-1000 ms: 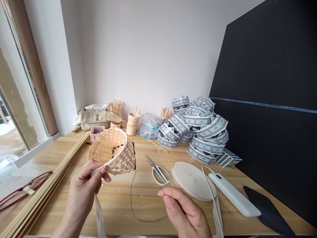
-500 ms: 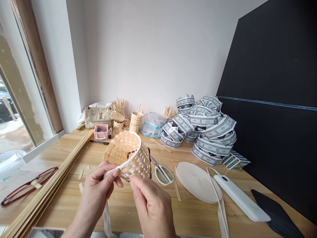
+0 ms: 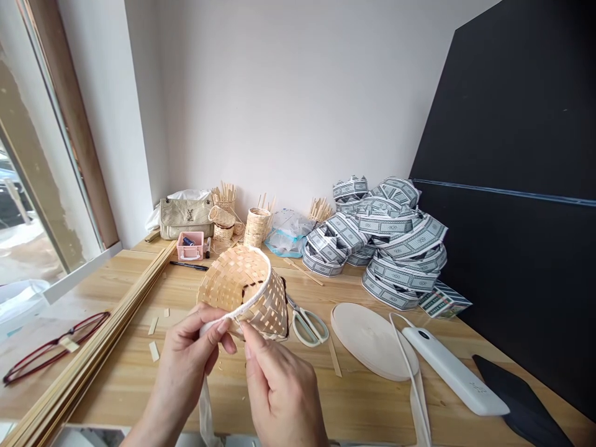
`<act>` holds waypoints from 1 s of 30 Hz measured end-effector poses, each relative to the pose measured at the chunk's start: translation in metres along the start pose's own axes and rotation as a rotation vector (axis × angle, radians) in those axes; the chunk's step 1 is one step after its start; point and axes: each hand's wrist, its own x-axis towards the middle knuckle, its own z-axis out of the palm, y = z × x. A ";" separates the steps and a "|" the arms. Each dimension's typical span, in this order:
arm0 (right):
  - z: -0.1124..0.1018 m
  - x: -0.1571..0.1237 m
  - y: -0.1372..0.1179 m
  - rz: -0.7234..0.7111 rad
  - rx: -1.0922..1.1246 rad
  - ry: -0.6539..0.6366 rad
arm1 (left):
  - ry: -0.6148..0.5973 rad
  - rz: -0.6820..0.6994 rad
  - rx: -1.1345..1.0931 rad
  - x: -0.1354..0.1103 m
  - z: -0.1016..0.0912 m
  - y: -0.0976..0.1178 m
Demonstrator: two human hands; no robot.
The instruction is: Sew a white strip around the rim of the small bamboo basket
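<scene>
Left hand (image 3: 193, 357), right hand (image 3: 279, 388) pinch woven basket (image 3: 244, 287); near rim hidden.

Woven bamboo basket (image 3: 244, 288), matt wooden table (image 3: 363, 397), white cloth tape (image 3: 203, 410)

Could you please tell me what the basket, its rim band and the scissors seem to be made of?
Basket: flat pale strips, likely bamboo or wood, matte, plaited with open gaps.
Rim band: probably white fabric tape, wrapping softly over the edge.
Scissors: bright metal blades, glossy cream handles, probably plastic.
</scene>
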 end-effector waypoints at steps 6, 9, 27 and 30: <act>-0.002 0.001 -0.002 0.015 0.027 -0.007 | 0.001 0.003 0.032 0.000 -0.001 -0.001; -0.002 0.001 -0.002 0.031 0.052 -0.014 | 0.012 0.024 0.048 -0.001 -0.001 -0.001; -0.003 0.001 -0.004 0.123 0.086 -0.034 | 0.035 0.191 0.250 -0.002 -0.002 0.001; -0.002 0.001 -0.004 0.150 0.121 -0.033 | 0.035 0.271 0.323 -0.002 -0.003 0.000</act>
